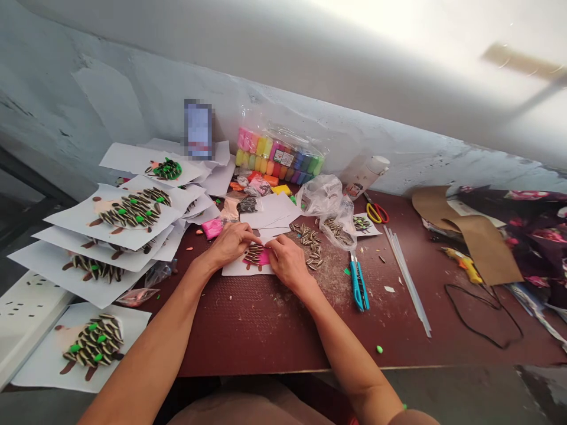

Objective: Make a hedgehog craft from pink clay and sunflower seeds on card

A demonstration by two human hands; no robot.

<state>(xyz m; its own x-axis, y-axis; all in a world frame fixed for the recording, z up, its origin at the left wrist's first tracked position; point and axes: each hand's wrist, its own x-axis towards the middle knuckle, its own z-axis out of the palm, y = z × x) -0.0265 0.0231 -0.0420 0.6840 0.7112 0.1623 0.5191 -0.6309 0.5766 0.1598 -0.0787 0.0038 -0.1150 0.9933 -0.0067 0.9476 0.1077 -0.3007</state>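
From the head view, the left hand (230,245) and the right hand (287,262) sit low over a white paper sheet (234,270) on the dark red bench (248,336). Their fingers curve down, with the tips close together at a pink clay patch (262,257) set with striped sunflower seeds (253,254). The sheet lies between the hands; neither is clearly pinching, and whether a seed sits between the fingertips cannot be told.

Uneven pressure could tip those seeds out of the soft clay. A loose heap of seeds (309,245) lies just beyond the right hand, where a careless sweep of the wrist could scatter it. Overlapping seed-covered paper sheets (73,215) overhang the bench's left edge and could slide off if nudged.

A crumpled clear plastic bag (330,198) has more seeds at its lower end, which could spill if it were knocked over. Behind it, a clear plastic pack (279,156) holds rows of pink, yellow, orange, green and blue clay blocks.
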